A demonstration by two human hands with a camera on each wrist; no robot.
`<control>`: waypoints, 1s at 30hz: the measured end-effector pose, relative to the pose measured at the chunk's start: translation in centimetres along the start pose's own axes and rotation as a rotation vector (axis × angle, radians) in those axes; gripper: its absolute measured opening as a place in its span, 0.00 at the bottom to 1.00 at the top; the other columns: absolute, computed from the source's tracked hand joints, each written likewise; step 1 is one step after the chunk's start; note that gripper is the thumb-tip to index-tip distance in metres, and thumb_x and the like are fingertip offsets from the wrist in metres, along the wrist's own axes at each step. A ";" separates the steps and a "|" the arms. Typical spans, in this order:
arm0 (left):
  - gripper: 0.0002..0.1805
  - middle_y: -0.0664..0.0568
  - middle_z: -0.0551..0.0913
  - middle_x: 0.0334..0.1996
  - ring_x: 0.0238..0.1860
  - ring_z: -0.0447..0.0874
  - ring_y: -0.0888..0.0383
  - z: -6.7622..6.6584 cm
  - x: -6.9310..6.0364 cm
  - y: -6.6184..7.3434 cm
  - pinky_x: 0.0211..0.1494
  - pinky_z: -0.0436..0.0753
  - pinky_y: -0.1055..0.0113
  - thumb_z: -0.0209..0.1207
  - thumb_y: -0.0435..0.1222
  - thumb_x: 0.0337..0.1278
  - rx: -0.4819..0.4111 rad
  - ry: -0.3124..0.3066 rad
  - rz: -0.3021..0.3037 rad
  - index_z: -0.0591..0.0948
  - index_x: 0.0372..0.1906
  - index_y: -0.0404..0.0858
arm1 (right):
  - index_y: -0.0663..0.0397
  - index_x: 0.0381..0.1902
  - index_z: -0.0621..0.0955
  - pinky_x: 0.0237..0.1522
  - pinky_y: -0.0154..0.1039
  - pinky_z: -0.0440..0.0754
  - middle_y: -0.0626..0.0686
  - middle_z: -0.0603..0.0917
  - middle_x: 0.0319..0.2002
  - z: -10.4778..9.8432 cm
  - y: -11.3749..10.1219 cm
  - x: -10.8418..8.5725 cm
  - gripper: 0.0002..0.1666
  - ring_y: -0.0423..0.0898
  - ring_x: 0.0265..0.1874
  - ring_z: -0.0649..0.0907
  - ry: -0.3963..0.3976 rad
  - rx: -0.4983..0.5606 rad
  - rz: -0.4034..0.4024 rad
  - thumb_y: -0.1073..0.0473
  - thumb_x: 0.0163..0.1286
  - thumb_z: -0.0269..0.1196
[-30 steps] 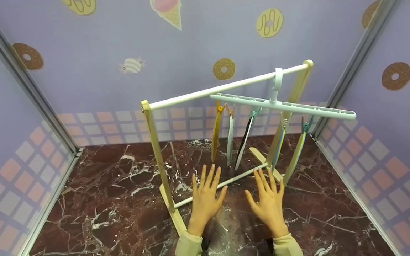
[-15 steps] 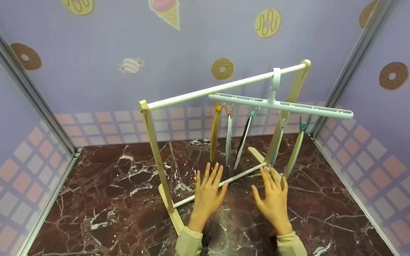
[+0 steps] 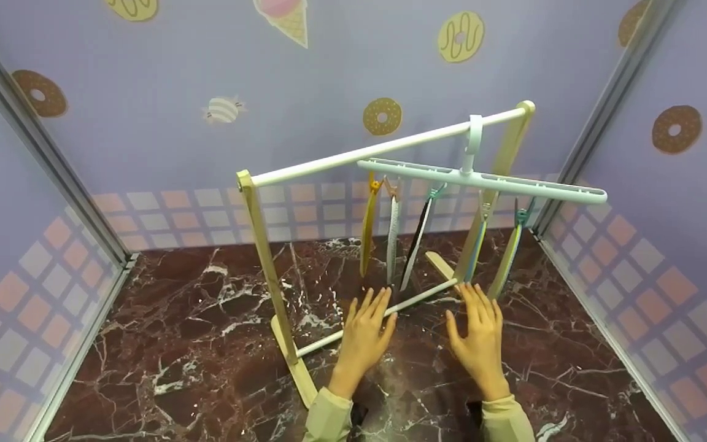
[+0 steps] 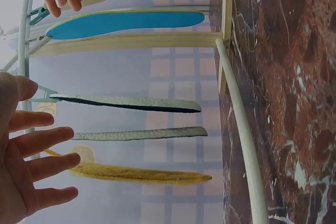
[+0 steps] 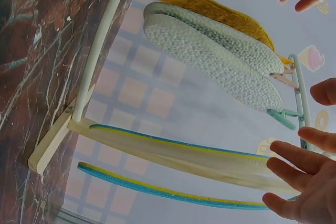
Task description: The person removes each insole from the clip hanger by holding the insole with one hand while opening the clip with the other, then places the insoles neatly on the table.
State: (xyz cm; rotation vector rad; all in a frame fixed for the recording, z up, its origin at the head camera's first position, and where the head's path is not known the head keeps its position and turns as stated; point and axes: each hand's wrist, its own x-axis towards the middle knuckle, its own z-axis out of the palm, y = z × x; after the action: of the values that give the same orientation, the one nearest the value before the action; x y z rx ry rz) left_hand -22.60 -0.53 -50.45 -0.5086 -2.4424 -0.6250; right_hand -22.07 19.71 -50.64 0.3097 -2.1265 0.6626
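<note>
My left hand [image 3: 363, 344] and right hand [image 3: 479, 344] are held palms toward the rack, fingers spread, with nothing in either. Beyond them a pale green hanger [image 3: 531, 186] hooks over the top bar [image 3: 353, 158] of a small wooden rack. Several shoe insoles hang from it by clothespins: a fuzzy yellow insole [image 5: 210, 11], white textured insoles [image 5: 215, 64], one with a dark side, and blue-and-yellow edged insoles [image 4: 131, 23] on the right. In the head view the right fingertips overlap the lower ends of the right-hand insoles; whether they touch cannot be told.
The rack stands on a dark red marbled tabletop [image 3: 194, 344], its left foot [image 3: 298, 374] near my left forearm. A low crossbar [image 3: 421, 296] runs between the feet. Purple panels with sweets printed on them [image 3: 304, 92] enclose the back and both sides.
Both hands have shifted slightly to the right, the right hand more so, and the gap between them is wider. The hanger and insoles stay on the rack.
</note>
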 end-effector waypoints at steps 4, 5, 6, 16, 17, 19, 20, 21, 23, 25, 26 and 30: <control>0.23 0.51 0.75 0.56 0.60 0.70 0.50 0.2 0.1 0.4 0.61 0.68 0.51 0.50 0.43 0.59 -0.024 -0.009 0.008 0.70 0.59 0.40 | 0.66 0.53 0.73 0.56 0.59 0.61 0.63 0.76 0.52 -0.2 0.3 0.4 0.29 0.61 0.54 0.71 0.060 0.052 -0.026 0.67 0.50 0.62; 0.23 0.50 0.75 0.56 0.59 0.70 0.50 0.3 0.1 0.5 0.60 0.69 0.51 0.50 0.43 0.59 -0.028 -0.012 0.011 0.71 0.58 0.40 | 0.66 0.52 0.73 0.56 0.58 0.62 0.63 0.76 0.52 -0.3 0.4 0.5 0.28 0.61 0.54 0.71 0.075 0.064 -0.035 0.66 0.51 0.62; 0.22 0.50 0.75 0.55 0.59 0.70 0.49 0.4 0.1 0.5 0.59 0.69 0.51 0.50 0.43 0.59 -0.034 -0.014 0.015 0.71 0.58 0.39 | 0.66 0.52 0.73 0.56 0.57 0.63 0.63 0.76 0.51 -0.4 0.4 0.6 0.27 0.61 0.54 0.72 0.090 0.075 -0.041 0.66 0.51 0.61; 0.18 0.48 0.78 0.52 0.55 0.74 0.49 1.0 0.4 1.1 0.54 0.74 0.54 0.51 0.40 0.59 -0.089 -0.019 0.055 0.76 0.52 0.38 | 0.67 0.54 0.71 0.63 0.31 0.61 0.64 0.76 0.49 -1.3 0.9 1.2 0.29 0.59 0.52 0.71 0.171 0.176 -0.040 0.74 0.50 0.59; 0.18 0.47 0.79 0.51 0.54 0.75 0.49 1.1 0.5 1.2 0.54 0.75 0.55 0.51 0.40 0.58 -0.094 -0.015 0.063 0.76 0.52 0.38 | 0.67 0.54 0.71 0.63 0.30 0.61 0.64 0.76 0.49 -1.4 0.9 1.3 0.29 0.58 0.51 0.71 0.182 0.190 -0.039 0.75 0.49 0.59; 0.17 0.47 0.80 0.49 0.52 0.76 0.50 1.2 0.6 1.3 0.53 0.75 0.57 0.52 0.38 0.57 -0.105 -0.004 0.081 0.77 0.50 0.36 | 0.67 0.54 0.72 0.62 0.30 0.62 0.65 0.76 0.49 -1.6 1.0 1.5 0.29 0.58 0.50 0.71 0.201 0.197 -0.045 0.75 0.50 0.58; 0.17 0.47 0.81 0.48 0.52 0.77 0.50 1.3 0.6 1.3 0.53 0.75 0.58 0.52 0.38 0.57 -0.106 0.001 0.090 0.78 0.49 0.36 | 0.67 0.53 0.72 0.61 0.30 0.63 0.65 0.76 0.48 -1.7 1.0 1.6 0.29 0.57 0.50 0.71 0.213 0.205 -0.050 0.75 0.49 0.58; 0.16 0.47 0.81 0.46 0.50 0.78 0.51 1.3 0.7 1.4 0.52 0.76 0.58 0.53 0.38 0.56 -0.103 0.008 0.100 0.78 0.49 0.36 | 0.67 0.53 0.72 0.61 0.31 0.63 0.65 0.76 0.48 -1.8 1.0 1.7 0.28 0.57 0.49 0.72 0.223 0.213 -0.056 0.75 0.49 0.57; 0.16 0.47 0.83 0.42 0.47 0.79 0.52 1.5 0.7 1.5 0.51 0.76 0.60 0.53 0.37 0.56 -0.095 0.022 0.119 0.79 0.47 0.35 | 0.68 0.52 0.72 0.60 0.31 0.64 0.65 0.76 0.47 -2.0 1.1 1.9 0.28 0.58 0.48 0.72 0.244 0.231 -0.066 0.75 0.49 0.57; 0.15 0.48 0.83 0.39 0.44 0.79 0.54 1.6 0.8 1.7 0.48 0.77 0.62 0.53 0.37 0.55 -0.095 0.034 0.135 0.79 0.46 0.35 | 0.68 0.52 0.72 0.59 0.32 0.65 0.65 0.77 0.47 -2.1 1.1 2.1 0.26 0.57 0.47 0.72 0.263 0.244 -0.075 0.74 0.50 0.56; 0.15 0.48 0.83 0.38 0.43 0.79 0.54 1.6 0.8 1.8 0.47 0.77 0.63 0.53 0.37 0.55 -0.097 0.038 0.141 0.79 0.46 0.36 | 0.69 0.51 0.73 0.58 0.32 0.65 0.65 0.77 0.46 -2.1 1.1 2.1 0.26 0.57 0.46 0.73 0.275 0.251 -0.078 0.74 0.50 0.55; 0.15 0.50 0.82 0.38 0.41 0.79 0.56 1.9 1.1 2.1 0.45 0.77 0.65 0.53 0.37 0.56 -0.117 0.036 0.152 0.79 0.46 0.36 | 0.70 0.50 0.73 0.53 0.29 0.68 0.64 0.78 0.45 -2.4 1.2 2.5 0.24 0.53 0.44 0.73 0.312 0.272 -0.073 0.73 0.52 0.55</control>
State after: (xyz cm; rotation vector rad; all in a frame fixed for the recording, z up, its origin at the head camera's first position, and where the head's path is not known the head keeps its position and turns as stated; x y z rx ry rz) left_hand -23.22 2.44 -50.55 -0.7164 -2.3174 -0.7090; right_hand -22.51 22.11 -47.90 0.4020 -1.7225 0.8978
